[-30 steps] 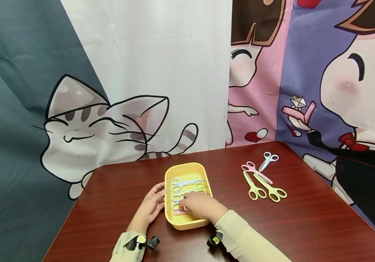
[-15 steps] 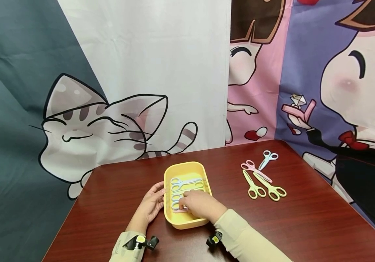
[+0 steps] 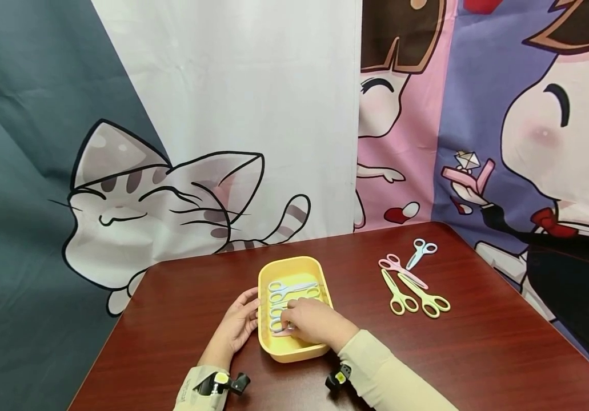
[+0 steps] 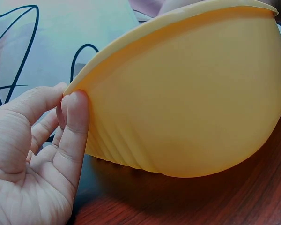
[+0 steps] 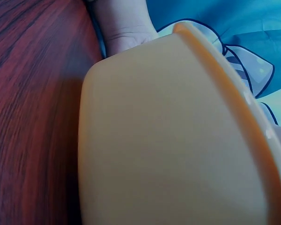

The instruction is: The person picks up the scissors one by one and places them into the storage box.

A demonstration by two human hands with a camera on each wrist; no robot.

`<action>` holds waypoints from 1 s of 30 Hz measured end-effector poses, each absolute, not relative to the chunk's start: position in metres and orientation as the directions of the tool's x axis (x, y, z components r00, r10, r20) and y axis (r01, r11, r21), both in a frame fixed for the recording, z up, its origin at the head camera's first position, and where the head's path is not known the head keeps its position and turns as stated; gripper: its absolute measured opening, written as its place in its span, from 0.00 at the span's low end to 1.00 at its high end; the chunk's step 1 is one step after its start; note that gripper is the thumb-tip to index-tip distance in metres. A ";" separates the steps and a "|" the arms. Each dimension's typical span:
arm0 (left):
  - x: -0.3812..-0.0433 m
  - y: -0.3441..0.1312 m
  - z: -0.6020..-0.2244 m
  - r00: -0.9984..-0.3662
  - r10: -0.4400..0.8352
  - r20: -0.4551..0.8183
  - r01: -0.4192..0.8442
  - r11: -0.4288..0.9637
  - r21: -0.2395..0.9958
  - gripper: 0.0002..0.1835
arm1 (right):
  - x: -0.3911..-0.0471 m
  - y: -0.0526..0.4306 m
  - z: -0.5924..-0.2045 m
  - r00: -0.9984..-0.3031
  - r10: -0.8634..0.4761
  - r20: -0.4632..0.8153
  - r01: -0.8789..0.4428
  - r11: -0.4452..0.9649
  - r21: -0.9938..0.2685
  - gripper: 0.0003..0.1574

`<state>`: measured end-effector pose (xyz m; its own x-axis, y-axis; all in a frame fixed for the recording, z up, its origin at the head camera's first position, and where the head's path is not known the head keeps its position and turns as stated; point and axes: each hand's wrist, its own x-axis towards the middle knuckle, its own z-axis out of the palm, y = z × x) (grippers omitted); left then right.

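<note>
A yellow plastic basket (image 3: 294, 355) stands on the table with several scissors inside. Blue-white scissors (image 3: 276, 291) lie across its middle beside a yellow-green pair (image 3: 311, 293). Another pale blue pair (image 3: 276, 324) shows only its handle loops nearer the front, partly under my right hand. My left hand (image 3: 237, 322) rests against the basket's left side, thumb at the rim and fingers fairly straight on the outer wall (image 4: 178, 93). Inside the basket, my right hand (image 3: 320, 322) reaches down with bent fingers at pink scissors (image 3: 281, 333); its fingertips are mostly hidden.
To the right on the reddish-brown table (image 3: 361, 365) lie loose scissors: a light blue pair (image 3: 420, 251), a pink pair (image 3: 402, 270) and yellow-green pairs (image 3: 399, 299). A cartoon-printed cloth (image 3: 273, 114) hangs behind the table.
The right hand stays in the basket with only slight finger movement at the pink scissors, which shift a little. The left hand and the basket stay put.
</note>
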<state>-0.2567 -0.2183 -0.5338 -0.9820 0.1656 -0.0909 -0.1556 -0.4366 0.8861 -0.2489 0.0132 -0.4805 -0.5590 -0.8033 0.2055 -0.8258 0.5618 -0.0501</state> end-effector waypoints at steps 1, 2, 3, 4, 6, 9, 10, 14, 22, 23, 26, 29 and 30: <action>-0.257 -0.218 -0.534 -0.983 0.165 -0.086 -0.151 -0.434 0.888 0.20 | -0.249 0.014 -0.480 -0.549 -0.807 0.218 -0.833 0.549 -0.068 0.06; -0.256 -0.218 -0.534 -0.983 0.165 -0.082 -0.147 -0.432 0.890 0.20 | -0.250 0.015 -0.479 -0.542 -0.809 0.227 -0.839 0.537 -0.087 0.07; -0.257 -0.218 -0.535 -0.983 0.161 -0.085 -0.148 -0.437 0.887 0.20 | -0.251 0.016 -0.478 -0.536 -0.811 0.234 -0.844 0.526 -0.107 0.07; -0.257 -0.218 -0.535 -0.984 0.158 -0.087 -0.149 -0.439 0.886 0.20 | -0.252 0.017 -0.477 -0.532 -0.812 0.239 -0.846 0.518 -0.124 0.07; -0.256 -0.218 -0.535 -0.983 0.154 -0.097 -0.157 -0.443 0.883 0.21 | -0.254 0.020 -0.474 -0.534 -0.811 0.238 -0.845 0.506 -0.171 0.06; -0.256 -0.217 -0.536 -0.982 0.146 -0.119 -0.173 -0.448 0.877 0.22 | -0.258 0.026 -0.468 -0.553 -0.800 0.233 -0.829 0.501 -0.247 0.04; -0.256 -0.216 -0.536 -0.982 0.145 -0.123 -0.177 -0.449 0.876 0.22 | -0.259 0.029 -0.466 -0.564 -0.792 0.235 -0.821 0.505 -0.268 0.04; -0.256 -0.216 -0.535 -0.983 0.141 -0.120 -0.172 -0.454 0.874 0.23 | -0.267 0.045 -0.460 -0.606 -0.749 0.269 -0.789 0.522 -0.323 0.04; -0.254 -0.217 -0.535 -0.984 0.124 -0.126 -0.168 -0.441 0.881 0.22 | -0.289 0.084 -0.459 -0.674 -0.630 0.385 -0.737 0.541 -0.406 0.02; -0.254 -0.217 -0.535 -0.985 0.122 -0.125 -0.167 -0.438 0.883 0.22 | -0.292 0.089 -0.459 -0.688 -0.608 0.396 -0.725 0.543 -0.424 0.03; -0.253 -0.217 -0.534 -0.985 0.123 -0.120 -0.162 -0.435 0.886 0.24 | -0.298 0.103 -0.459 -0.737 -0.541 0.404 -0.675 0.561 -0.480 0.03; -0.254 -0.216 -0.534 -0.985 0.128 -0.117 -0.162 -0.442 0.882 0.24 | -0.304 0.120 -0.461 -0.778 -0.482 0.403 -0.628 0.577 -0.522 0.04; -0.254 -0.216 -0.534 -0.984 0.132 -0.119 -0.166 -0.445 0.880 0.24 | -0.306 0.126 -0.462 -0.788 -0.465 0.404 -0.616 0.582 -0.531 0.04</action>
<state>-0.2544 -0.2158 -0.5339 -0.9842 0.1316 -0.1187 -0.1656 -0.4448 0.8802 -0.3055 0.1259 -0.4620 -0.7880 -0.4646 0.4039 -0.6155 0.5824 -0.5309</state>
